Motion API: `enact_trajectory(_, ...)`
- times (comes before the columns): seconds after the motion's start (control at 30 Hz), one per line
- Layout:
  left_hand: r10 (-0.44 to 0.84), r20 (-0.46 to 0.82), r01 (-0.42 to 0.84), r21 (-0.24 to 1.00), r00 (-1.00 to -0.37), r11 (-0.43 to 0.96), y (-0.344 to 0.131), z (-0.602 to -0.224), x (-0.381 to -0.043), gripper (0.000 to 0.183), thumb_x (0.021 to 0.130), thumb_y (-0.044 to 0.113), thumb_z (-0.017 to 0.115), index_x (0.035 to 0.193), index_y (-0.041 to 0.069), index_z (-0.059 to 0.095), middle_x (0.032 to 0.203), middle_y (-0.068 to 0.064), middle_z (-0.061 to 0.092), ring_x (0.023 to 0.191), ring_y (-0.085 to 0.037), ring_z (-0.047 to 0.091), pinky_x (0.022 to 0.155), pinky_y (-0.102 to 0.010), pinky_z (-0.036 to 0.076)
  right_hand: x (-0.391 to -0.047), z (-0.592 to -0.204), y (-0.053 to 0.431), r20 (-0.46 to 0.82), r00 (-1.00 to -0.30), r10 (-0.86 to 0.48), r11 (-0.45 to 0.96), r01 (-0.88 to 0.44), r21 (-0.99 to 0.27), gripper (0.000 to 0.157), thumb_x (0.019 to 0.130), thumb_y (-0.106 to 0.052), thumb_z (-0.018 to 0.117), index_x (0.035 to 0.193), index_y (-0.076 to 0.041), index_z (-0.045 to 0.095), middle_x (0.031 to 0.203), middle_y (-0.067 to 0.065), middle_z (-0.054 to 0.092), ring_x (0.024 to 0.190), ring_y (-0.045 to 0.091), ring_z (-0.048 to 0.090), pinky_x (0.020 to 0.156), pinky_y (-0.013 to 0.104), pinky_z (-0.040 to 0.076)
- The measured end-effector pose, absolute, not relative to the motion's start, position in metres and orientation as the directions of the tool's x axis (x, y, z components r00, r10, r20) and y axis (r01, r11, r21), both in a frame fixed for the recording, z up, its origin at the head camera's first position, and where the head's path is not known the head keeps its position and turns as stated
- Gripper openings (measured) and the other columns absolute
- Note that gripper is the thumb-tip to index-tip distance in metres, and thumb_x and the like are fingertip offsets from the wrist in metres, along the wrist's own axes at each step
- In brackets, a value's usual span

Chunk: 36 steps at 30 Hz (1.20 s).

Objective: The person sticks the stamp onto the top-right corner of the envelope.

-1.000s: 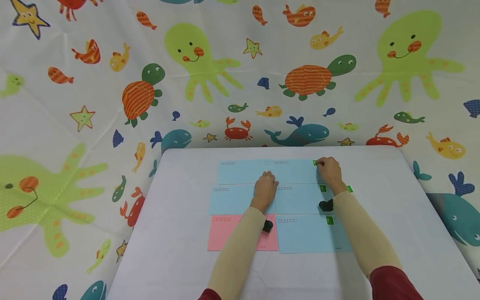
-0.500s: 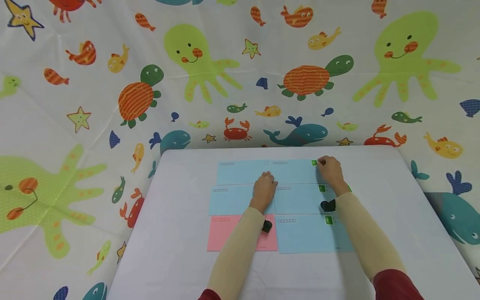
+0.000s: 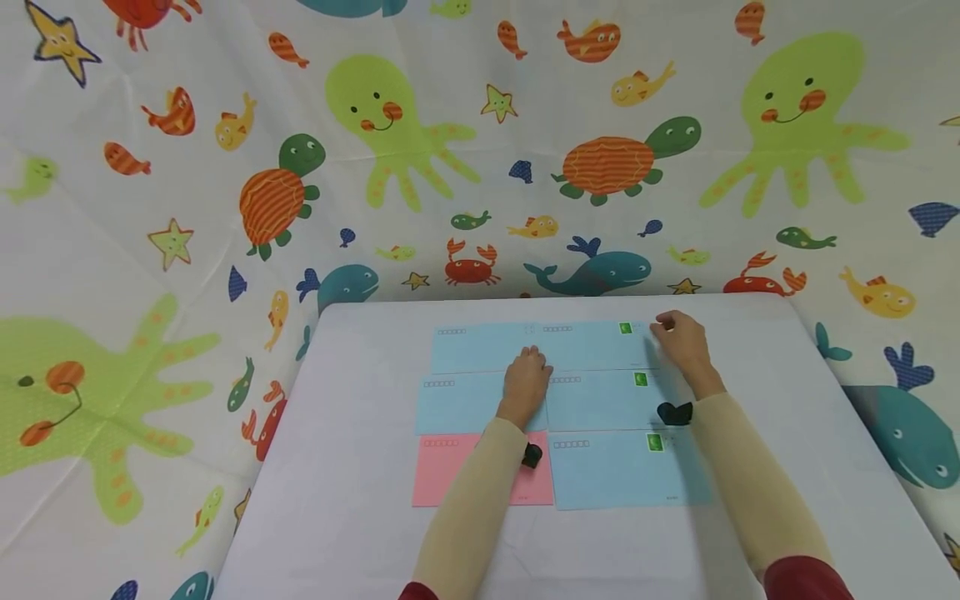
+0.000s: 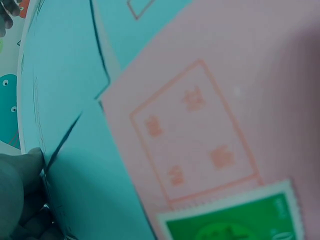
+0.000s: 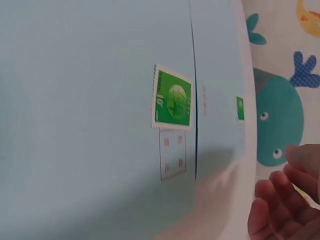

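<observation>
Blue envelopes lie in rows on the table, with a pink envelope (image 3: 442, 479) at the near left. My left hand (image 3: 527, 385) rests across the blue envelopes at the upper middle, fingers reaching the top left envelope (image 3: 476, 354). Just right of the top right envelope (image 3: 581, 352), my right hand (image 3: 684, 343) is raised with loosely bent fingers; nothing shows between them in the right wrist view. A green stamp (image 3: 626, 328) sits on that envelope's corner, apart from the hand. Other green stamps mark the middle right (image 3: 641, 379) and bottom right envelopes. The left wrist view shows a stamp (image 4: 235, 220) on the pink envelope.
A white table (image 3: 352, 467) carries the envelopes. Behind it hangs a cloth (image 3: 450, 125) printed with sea animals. A dark piece (image 3: 675, 413) sits at the right wrist and another (image 3: 532, 455) at the left wrist.
My right hand has drawn away to the right from the top right envelope's stamp, and its fingers have loosened. The left hand has stayed in place on the envelopes.
</observation>
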<state>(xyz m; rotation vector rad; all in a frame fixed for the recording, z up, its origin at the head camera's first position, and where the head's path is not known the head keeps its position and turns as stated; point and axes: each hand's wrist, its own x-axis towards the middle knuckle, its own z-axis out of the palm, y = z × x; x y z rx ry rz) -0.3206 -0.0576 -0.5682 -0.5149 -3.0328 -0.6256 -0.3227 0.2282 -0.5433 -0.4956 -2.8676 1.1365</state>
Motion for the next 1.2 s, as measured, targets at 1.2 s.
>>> enact_trajectory(1.2,0.312,0.064,0.312,0.381,-0.948,0.870,-0.058,-0.567,-0.321,0.034,0.100,0.023,0.061,0.126,0.002,0.069,0.139,-0.015,0.062,0.125,-0.029,0.063,0.102,-0.041,0.053,-0.262,-0.542,0.270,-0.281,-0.836,0.471,0.548,0.527,-0.650,0.053,0.104,-0.033,0.050,0.137,0.008,0.047,0.125,0.029,0.053,0.104,0.037,0.054,0.084,0.038,0.052)
